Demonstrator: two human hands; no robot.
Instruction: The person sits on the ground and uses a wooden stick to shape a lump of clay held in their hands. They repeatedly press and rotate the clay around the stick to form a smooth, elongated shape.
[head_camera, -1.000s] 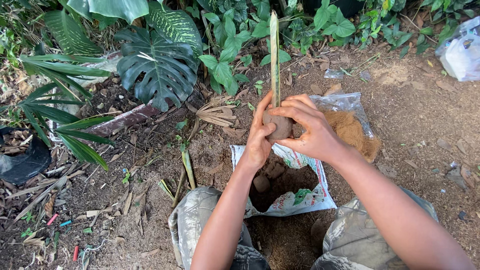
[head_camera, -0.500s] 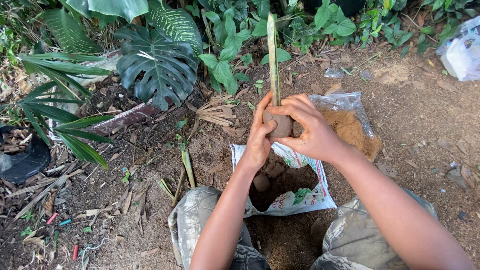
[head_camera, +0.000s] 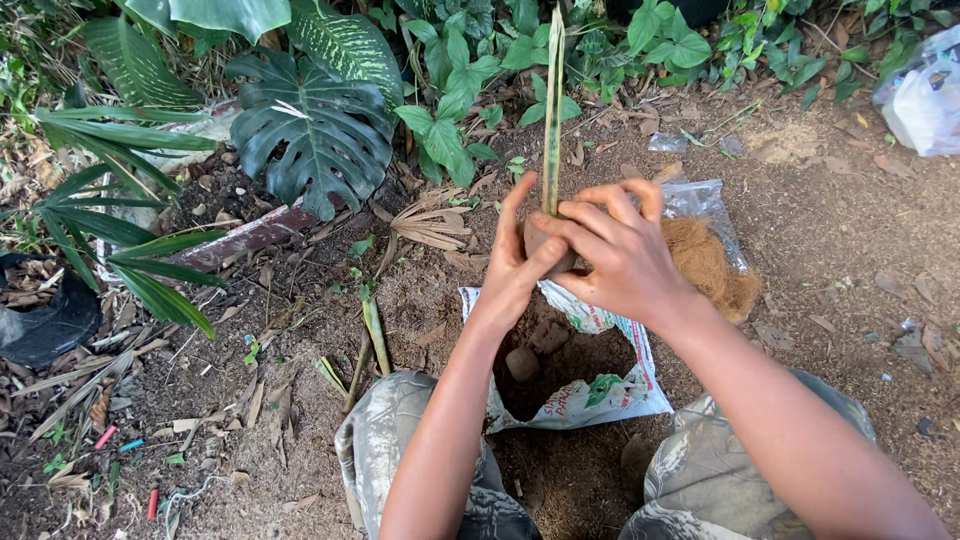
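My left hand (head_camera: 515, 262) and my right hand (head_camera: 617, 252) are cupped together around a brown ball of soil (head_camera: 541, 240), mostly hidden by the fingers. A straight green stem cutting (head_camera: 552, 110) rises upright out of the ball. Both hands hover over an open white printed bag of dark soil (head_camera: 566, 400), which lies on the ground between my knees and holds a round clod (head_camera: 521, 363). Just right of my right hand lies a clear plastic bag of brown coconut fibre (head_camera: 706, 262).
Bare earth with dry leaves spreads around me. A large split-leaf plant (head_camera: 318, 132) and palm fronds (head_camera: 110, 225) grow at the left and back. A cut green stalk (head_camera: 374, 334) lies left of the soil bag. A white plastic bag (head_camera: 925, 100) sits far right.
The hands have shifted slightly on the soil ball, fingers pressing around it; the stem stays upright. Nothing else has moved.
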